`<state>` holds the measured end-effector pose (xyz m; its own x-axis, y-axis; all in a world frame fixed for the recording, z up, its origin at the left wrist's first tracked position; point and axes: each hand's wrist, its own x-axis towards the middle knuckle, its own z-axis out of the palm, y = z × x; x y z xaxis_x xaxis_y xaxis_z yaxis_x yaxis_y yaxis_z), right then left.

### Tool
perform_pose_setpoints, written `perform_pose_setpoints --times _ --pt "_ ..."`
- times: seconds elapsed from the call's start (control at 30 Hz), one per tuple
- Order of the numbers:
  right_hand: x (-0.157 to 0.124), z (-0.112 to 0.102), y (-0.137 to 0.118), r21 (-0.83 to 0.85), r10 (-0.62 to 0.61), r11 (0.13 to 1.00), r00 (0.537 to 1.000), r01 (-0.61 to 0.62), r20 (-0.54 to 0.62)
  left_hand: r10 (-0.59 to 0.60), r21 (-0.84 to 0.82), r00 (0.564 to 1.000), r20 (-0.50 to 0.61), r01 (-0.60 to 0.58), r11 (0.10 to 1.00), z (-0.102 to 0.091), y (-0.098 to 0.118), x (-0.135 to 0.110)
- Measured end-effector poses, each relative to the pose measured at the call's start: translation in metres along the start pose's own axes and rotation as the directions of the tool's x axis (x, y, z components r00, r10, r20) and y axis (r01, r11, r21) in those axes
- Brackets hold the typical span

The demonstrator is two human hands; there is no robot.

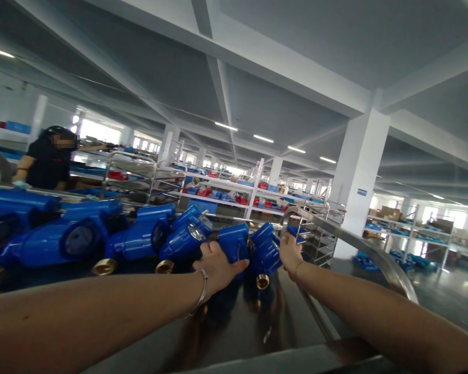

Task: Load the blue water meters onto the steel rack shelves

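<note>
A row of blue water meters (138, 241) with brass threaded ends lies across a shiny metal cart top (234, 332). Toward the right of the row, my left hand (216, 264) is closed on one blue water meter (234, 241), its thumb across the near side. Immediately to the right sits another blue water meter (265, 253), its brass end facing me. My right hand (290, 254) is beside that meter, at the lower end of the cart's bent metal rail (347, 234). Its fingers are curled, and what they grip is hidden.
A metal rack trolley (130, 174) stands beyond the row. Long white shelves (253, 195) carry red and blue bins. At the far left is a co-worker (49, 158) in dark clothes. A white pillar (361, 182) rises on the right, with blue parts (366, 261) on the floor near it.
</note>
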<state>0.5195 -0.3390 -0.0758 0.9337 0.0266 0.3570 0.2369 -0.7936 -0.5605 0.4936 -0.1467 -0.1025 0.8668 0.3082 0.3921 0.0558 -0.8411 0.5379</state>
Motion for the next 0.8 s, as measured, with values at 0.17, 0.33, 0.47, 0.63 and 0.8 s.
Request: perform_pose_setpoints --times 0.17,0.33,0.47,0.63,0.8 --pt "-0.007 -0.004 -0.012 -0.146 -0.056 0.987 0.995 0.069 0.088 0.189 0.11 0.979 0.071 -0.196 0.974 -0.005 -0.003 -0.008" --pt "-0.013 -0.008 -0.007 -0.256 -0.074 0.958 0.972 0.132 0.222 0.421 0.227 0.886 0.197 -0.458 0.859 -0.016 -0.014 -0.011" --pt "-0.016 -0.01 -0.003 -0.312 -0.075 0.939 0.971 0.145 0.226 0.556 0.337 0.804 0.21 -0.594 0.731 -0.016 -0.013 -0.014" --pt "-0.018 -0.003 0.001 -0.305 -0.093 0.941 0.979 0.146 0.181 0.545 0.44 0.815 0.198 -0.571 0.693 -0.005 -0.003 -0.005" --pt "-0.018 0.008 0.003 -0.251 -0.144 0.952 0.98 0.174 0.136 0.522 0.482 0.838 0.159 -0.527 0.7 0.0 -0.007 0.02"
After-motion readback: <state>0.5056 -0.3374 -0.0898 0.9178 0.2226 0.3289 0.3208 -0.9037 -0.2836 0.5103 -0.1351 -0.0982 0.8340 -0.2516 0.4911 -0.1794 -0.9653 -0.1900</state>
